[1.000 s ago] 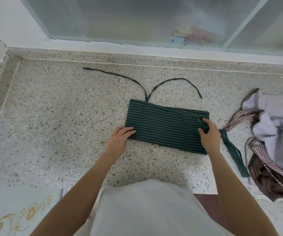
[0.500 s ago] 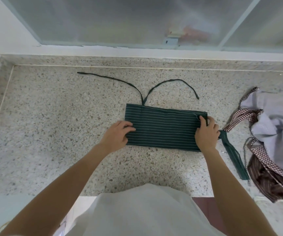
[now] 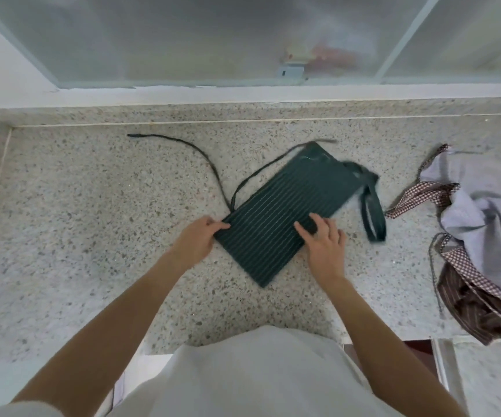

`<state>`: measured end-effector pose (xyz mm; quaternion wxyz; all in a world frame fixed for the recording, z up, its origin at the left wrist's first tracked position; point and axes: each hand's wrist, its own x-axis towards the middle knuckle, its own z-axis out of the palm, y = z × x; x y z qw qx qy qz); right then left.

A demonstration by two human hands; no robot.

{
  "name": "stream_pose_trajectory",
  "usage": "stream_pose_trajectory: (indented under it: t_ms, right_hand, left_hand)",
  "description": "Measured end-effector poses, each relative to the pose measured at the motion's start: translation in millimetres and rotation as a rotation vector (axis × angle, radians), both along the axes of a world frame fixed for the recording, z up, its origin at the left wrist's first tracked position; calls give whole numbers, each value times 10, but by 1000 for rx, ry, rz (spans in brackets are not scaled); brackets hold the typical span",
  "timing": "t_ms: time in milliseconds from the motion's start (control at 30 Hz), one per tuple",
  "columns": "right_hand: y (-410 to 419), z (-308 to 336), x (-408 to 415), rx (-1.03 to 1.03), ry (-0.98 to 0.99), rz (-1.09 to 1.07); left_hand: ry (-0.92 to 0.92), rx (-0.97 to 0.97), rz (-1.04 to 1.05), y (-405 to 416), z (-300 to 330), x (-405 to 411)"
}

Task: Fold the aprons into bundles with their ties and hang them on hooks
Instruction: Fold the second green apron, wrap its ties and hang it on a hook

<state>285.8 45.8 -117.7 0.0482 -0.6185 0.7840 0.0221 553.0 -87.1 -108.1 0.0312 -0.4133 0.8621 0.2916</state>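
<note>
Folded green striped apron (image 3: pixel 285 212) lies diagonal on the speckled counter (image 3: pixel 77 236), between both hands. Left hand (image 3: pixel 196 242) pinches its near-left corner, fingers curled on the edge. Right hand (image 3: pixel 324 242) lies flat on the near-right edge, fingers spread, gripping nothing. Thin ties (image 3: pixel 201 155) trail beyond the left hand; wide strap (image 3: pixel 371 212) blurred, beyond the right. Pile of other aprons (image 3: pixel 484 236) is well right of the right hand.

Place: a home kitchen or utility corner, by its fittings.
Counter: speckled terrazzo-like stone counter (image 3: pixel 92 266) with a raised back edge at 12 o'clock.
Window: frosted sliding window (image 3: pixel 183 34) in a pale frame above the counter, at 12 o'clock.
Laundry: folded green striped apron (image 3: pixel 279 218) at centre; heap of crumpled aprons (image 3: pixel 484 236) at 3 o'clock.
</note>
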Motion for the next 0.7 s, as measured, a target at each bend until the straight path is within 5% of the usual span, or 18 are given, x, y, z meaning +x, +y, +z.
stream_pose_trajectory:
  t_ms: [167,267,400,567,700]
  right_hand:
    - [-70,38,-233,18,0,189]
    - [-63,-12,-261,-11,-5,272]
    - [-60,48,-296,-19,-148,247]
    - [-134,65,-257,-127,-542,-74]
    - [-226,78,-202,-123,-665,-335]
  left_hand:
    - [7,-53,-76,518,-4,68]
    - [191,-283,-144,579,11,90]
    - [446,-348,-142,493,296,-34]
    - [558,-259,119,139,761,-328]
    - [433,-94,284,-344,846,-659]
